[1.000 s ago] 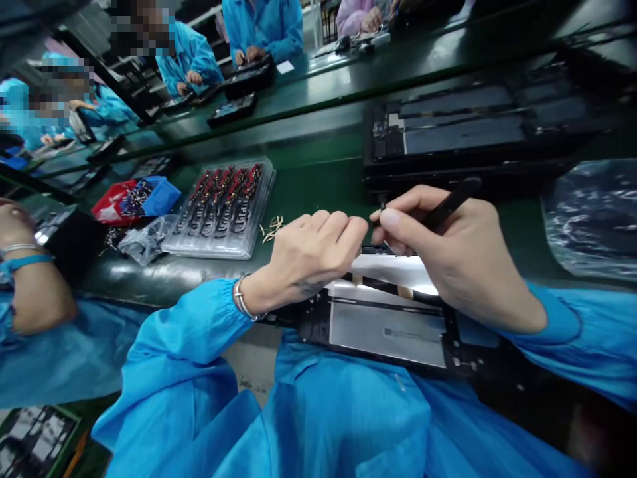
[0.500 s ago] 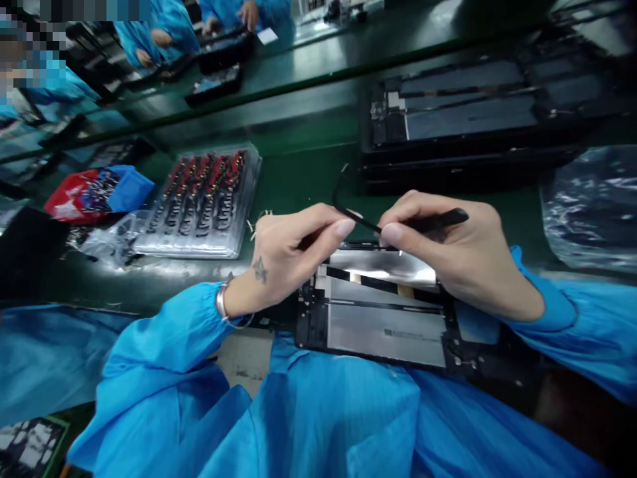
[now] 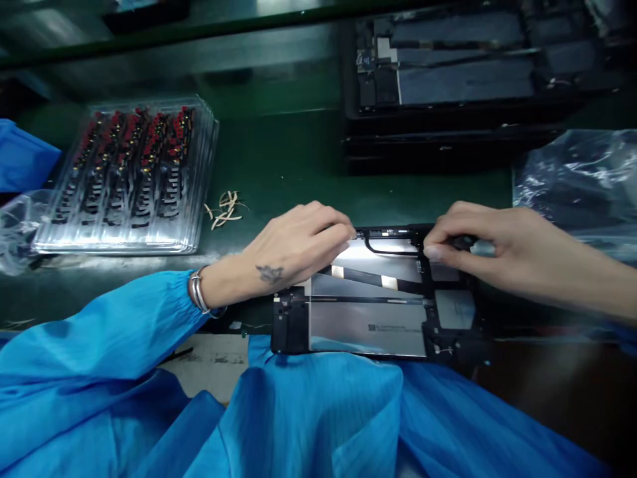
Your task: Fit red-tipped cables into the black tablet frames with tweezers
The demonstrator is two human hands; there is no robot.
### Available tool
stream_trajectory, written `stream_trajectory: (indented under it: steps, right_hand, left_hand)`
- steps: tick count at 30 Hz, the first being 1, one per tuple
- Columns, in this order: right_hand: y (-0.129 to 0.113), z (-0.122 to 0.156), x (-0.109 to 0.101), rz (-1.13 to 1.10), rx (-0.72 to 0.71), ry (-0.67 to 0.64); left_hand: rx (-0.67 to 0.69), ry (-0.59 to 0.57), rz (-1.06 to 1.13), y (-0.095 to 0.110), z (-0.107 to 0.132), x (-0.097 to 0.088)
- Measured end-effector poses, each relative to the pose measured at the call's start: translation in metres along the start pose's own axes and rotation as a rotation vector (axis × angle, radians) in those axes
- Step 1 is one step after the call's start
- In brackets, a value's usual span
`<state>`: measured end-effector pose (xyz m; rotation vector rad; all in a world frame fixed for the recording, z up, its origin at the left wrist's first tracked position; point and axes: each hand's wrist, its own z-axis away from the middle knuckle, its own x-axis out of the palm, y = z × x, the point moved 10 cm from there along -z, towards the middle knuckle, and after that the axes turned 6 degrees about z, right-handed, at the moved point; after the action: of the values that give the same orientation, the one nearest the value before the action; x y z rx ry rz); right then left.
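Observation:
In front of me lies an opened tablet (image 3: 368, 325), with silvery battery panels inside its black frame. A thin black flex cable (image 3: 393, 252) bends down from the tablet's upper edge and runs right, over the upper panel. My right hand (image 3: 482, 242) pinches at the cable's right end, fingers closed; a dark piece shows within its curled fingers, its kind unclear. My left hand (image 3: 303, 245) rests over the tablet's upper left corner, thumb and fingers together at the edge near the cable's left end. Whatever sits between those fingertips is hidden.
Stacked clear plastic trays (image 3: 129, 179) of small red and black parts stand left. Pale strips (image 3: 226, 209) lie beside them. A blue bin (image 3: 24, 156) is at far left. Behind, other opened tablets (image 3: 462, 79) are piled up; a clear plastic bag (image 3: 577, 186) lies right.
The black cable, held up between both hands before, now lies down across the tablet's upper part. My right hand has moved right along it; my left hand has lowered to the tablet's edge.

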<state>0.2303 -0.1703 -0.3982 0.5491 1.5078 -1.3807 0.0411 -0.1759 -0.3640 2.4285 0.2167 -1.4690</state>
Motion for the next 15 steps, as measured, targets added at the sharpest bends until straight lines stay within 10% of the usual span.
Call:
stream_trajectory:
  steps: [15]
  right_hand:
    - [0.006,-0.013,-0.002,0.076,0.112,-0.03]
  left_hand:
    - [-0.018,-0.197,0.222,0.002,0.001,0.029]
